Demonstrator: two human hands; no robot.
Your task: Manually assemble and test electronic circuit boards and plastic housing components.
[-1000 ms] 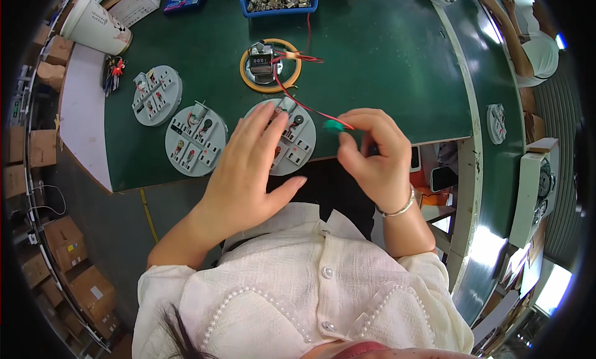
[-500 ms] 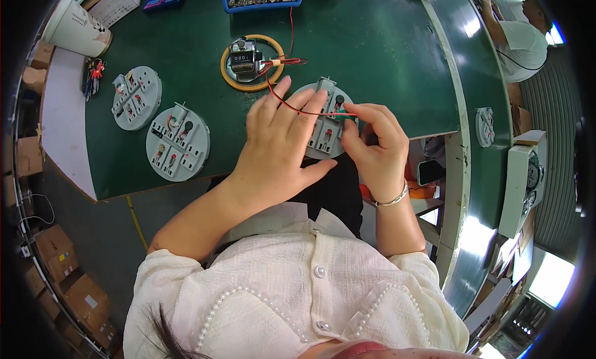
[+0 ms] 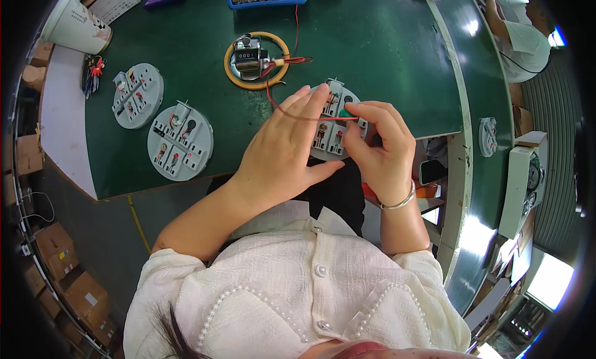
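Note:
My right hand (image 3: 382,145) pinches a small green piece (image 3: 346,112) with a thin red wire running to it, over a round grey plate (image 3: 335,149) with small electrical parts fitted in its slots. On that plate's left part rests my left hand (image 3: 282,142), its fingers stretched out and its thumb apart; it covers much of the left edge. The red wire (image 3: 276,104) bends back to a tied bundle of wires (image 3: 280,63) beside a metal counter (image 3: 249,58), which sits within a yellow-orange ring (image 3: 243,83).
Two similar plates, one nearer (image 3: 198,149) and one farther (image 3: 146,104), lie at the left. A blue bin (image 3: 267,4) of small metal parts stands at the back. A white cup (image 3: 77,25) and a wire bundle (image 3: 93,73) are far left. Another person (image 3: 521,45) sits at the upper right.
My right hand and the plate under it have shifted slightly right. My left hand's fingers have drawn closer together, and more of the plate's middle shows.

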